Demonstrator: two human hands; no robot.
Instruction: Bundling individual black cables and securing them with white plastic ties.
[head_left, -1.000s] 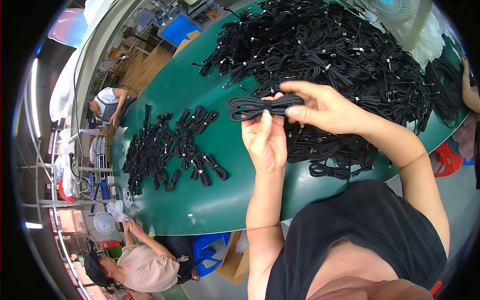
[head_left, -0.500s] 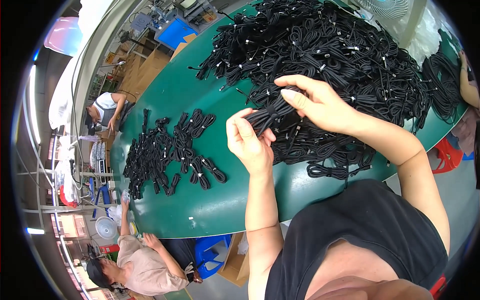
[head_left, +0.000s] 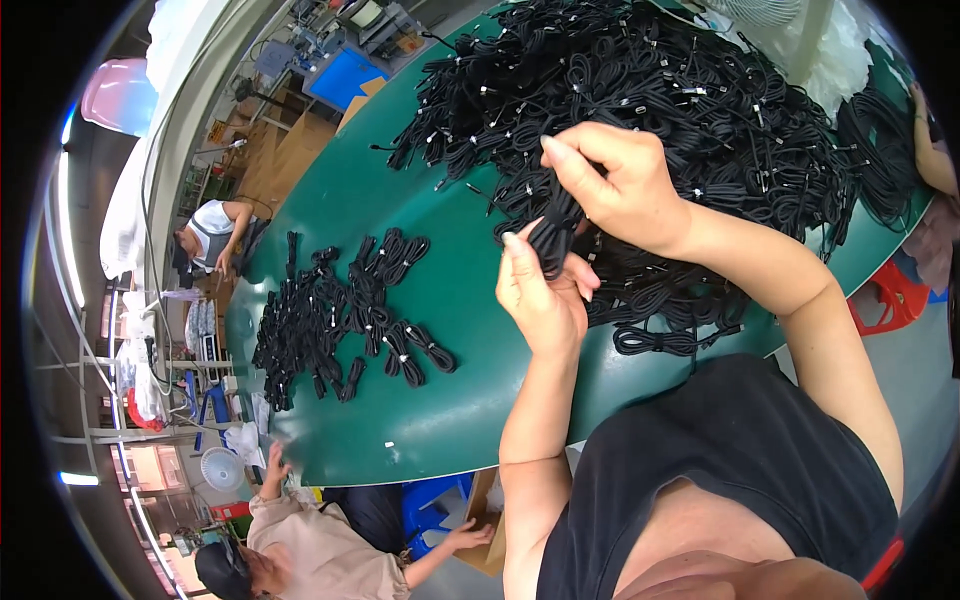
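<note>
A coiled bundle of black cable (head_left: 553, 240) is raised over the green table, a dark band around its middle. My left hand (head_left: 543, 303) grips its lower end, thumb and fingers wrapped about the loops. Just above, my right hand (head_left: 622, 190) is closed, thumb and forefinger pinched at the bundle's upper end; its other fingers curl out of sight. Behind both hands spreads a large heap of black cable bundles (head_left: 690, 120), many with silvery plugs showing. One bundle (head_left: 655, 341) lies at the heap's near edge.
On the green table (head_left: 450, 420), a smaller group of cable bundles (head_left: 310, 330) lies to the left. One co-worker (head_left: 330, 545) sits at the near left edge, another (head_left: 215, 235) farther off. A third person's arm (head_left: 932, 150) shows at far right, near larger cable coils (head_left: 880, 150).
My hands have turned the bundle from slanting to nearly upright, and my left hand has shifted right. My right fingers have curled into a pinch. The near co-worker has reached toward a cardboard box.
</note>
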